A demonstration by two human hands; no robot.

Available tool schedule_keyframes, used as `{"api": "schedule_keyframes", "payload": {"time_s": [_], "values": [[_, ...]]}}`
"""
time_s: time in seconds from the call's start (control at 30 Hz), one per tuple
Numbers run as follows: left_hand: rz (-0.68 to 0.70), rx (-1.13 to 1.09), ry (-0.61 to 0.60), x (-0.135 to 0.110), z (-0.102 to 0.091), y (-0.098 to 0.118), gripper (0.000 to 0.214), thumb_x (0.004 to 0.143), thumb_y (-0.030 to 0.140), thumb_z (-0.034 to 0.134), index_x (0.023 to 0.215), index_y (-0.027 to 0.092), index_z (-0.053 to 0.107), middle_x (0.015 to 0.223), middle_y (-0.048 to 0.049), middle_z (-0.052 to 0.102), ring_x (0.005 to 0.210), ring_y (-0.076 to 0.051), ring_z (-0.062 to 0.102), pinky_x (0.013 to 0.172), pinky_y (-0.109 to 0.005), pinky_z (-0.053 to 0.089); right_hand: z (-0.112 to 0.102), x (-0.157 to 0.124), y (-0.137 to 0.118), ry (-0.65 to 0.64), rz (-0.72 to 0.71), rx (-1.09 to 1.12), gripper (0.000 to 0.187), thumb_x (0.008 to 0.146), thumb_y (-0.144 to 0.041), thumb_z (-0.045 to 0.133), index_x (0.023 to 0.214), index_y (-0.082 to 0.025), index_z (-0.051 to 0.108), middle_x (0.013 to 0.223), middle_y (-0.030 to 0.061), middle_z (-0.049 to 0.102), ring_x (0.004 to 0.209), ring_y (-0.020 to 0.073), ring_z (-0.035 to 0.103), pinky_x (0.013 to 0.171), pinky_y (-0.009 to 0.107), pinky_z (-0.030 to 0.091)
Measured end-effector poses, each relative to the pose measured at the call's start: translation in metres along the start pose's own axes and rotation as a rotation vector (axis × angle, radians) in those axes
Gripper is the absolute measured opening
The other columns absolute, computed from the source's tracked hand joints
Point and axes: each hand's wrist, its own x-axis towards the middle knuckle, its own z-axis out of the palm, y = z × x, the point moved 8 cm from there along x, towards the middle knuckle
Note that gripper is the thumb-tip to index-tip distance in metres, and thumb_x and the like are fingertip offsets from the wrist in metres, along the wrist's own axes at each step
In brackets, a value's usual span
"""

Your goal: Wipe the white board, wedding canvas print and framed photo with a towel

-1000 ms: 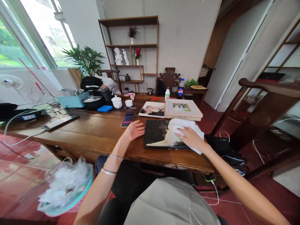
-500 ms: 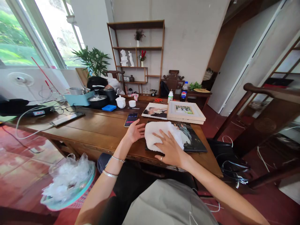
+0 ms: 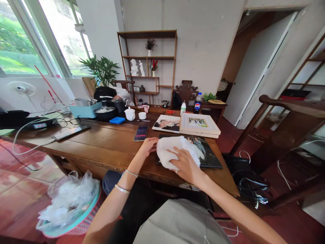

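On the near left corner of the dark photo panel [image 3: 210,157] lies a bunched white towel [image 3: 172,149]. The right hand [image 3: 186,166] presses down on it, fingers spread, gripping nothing. The left hand [image 3: 148,145] rests at the panel's left edge, fingers loosely curved and empty. A phone [image 3: 141,133] lies just beyond it.

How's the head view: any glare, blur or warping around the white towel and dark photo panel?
Head view: the tall window is blown out; the brown wooden table is evenly lit. Head view: the white towel, the right hand on it and the glossy dark photo panel are sharp, without strong glare. Head view: wide-angle warping tilts the white door.
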Motion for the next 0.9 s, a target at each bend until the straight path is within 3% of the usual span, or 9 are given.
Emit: {"api": "schedule_keyframes", "payload": {"time_s": [0.13, 0.27, 0.47, 0.6, 0.73, 0.9], "values": [[0.066, 0.115, 0.083, 0.007, -0.004, 0.003, 0.031, 0.063, 0.022, 0.074, 0.092, 0.015, 0.065, 0.083, -0.0063, 0.067, 0.076, -0.018, 0.061, 0.066, -0.028, 0.046, -0.015, -0.017, 0.003, -0.014, -0.023, 0.116, 0.045, 0.067, -0.002, 0.050, 0.106, -0.019, 0.062, 0.140, 0.0105, 0.043, 0.132, 0.0267, 0.029, 0.099, 0.048, 0.031], [0.149, 0.196, 0.118, 0.012, -0.005, 0.009, 0.040, 0.051, 0.013, 0.080, 0.088, 0.014, 0.065, 0.093, -0.0105, 0.068, 0.086, -0.025, 0.062, 0.067, -0.031, 0.045, -0.023, -0.040, 0.016, -0.017, 0.062, 0.157, 0.049, 0.065, -0.001, 0.045, 0.108, -0.016, 0.062, 0.129, 0.0155, 0.053, 0.130, 0.0242, 0.035, 0.102, 0.044, 0.031], [0.303, 0.201, 0.056, 0.028, -0.002, 0.012, 0.024, 0.053, 0.001, 0.071, 0.071, 0.016, 0.065, 0.078, -0.0057, 0.067, 0.094, -0.028, 0.060, 0.085, -0.038, 0.045, -0.020, -0.070, 0.076, -0.025, 0.243, 0.041, 0.048, 0.066, -0.003, 0.043, 0.108, -0.016, 0.064, 0.133, 0.0156, 0.049, 0.123, 0.0280, 0.044, 0.099, 0.046, 0.035], [0.500, 0.268, 0.132, 0.017, 0.001, 0.024, 0.024, 0.057, 0.000, 0.068, 0.072, 0.019, 0.066, 0.103, -0.0081, 0.062, 0.116, -0.029, 0.049, 0.103, -0.042, 0.034, -0.016, -0.076, 0.103, -0.011, 0.292, -0.015, 0.044, 0.068, -0.005, 0.044, 0.106, -0.014, 0.065, 0.129, 0.0171, 0.053, 0.121, 0.0280, 0.046, 0.098, 0.043, 0.036], [0.637, 0.494, -0.009, -0.001, 0.024, 0.027, 0.025, 0.062, 0.010, 0.070, 0.085, 0.019, 0.068, 0.127, -0.0101, 0.051, 0.129, -0.030, 0.036, 0.112, -0.042, 0.020, -0.014, -0.076, 0.089, -0.010, 0.291, -0.024, 0.050, 0.063, -0.002, 0.043, 0.106, -0.013, 0.065, 0.126, 0.0184, 0.055, 0.126, 0.0287, 0.041, 0.101, 0.047, 0.031], [0.674, 0.650, -0.176, -0.009, 0.037, 0.022, 0.028, 0.070, 0.025, 0.067, 0.098, 0.018, 0.066, 0.129, -0.0111, 0.053, 0.129, -0.027, 0.037, 0.113, -0.040, 0.018, -0.022, -0.077, 0.051, -0.034, 0.245, 0.017, 0.052, 0.061, -0.002, 0.043, 0.105, -0.016, 0.066, 0.125, 0.0162, 0.057, 0.126, 0.0279, 0.041, 0.101, 0.049, 0.031]]}}
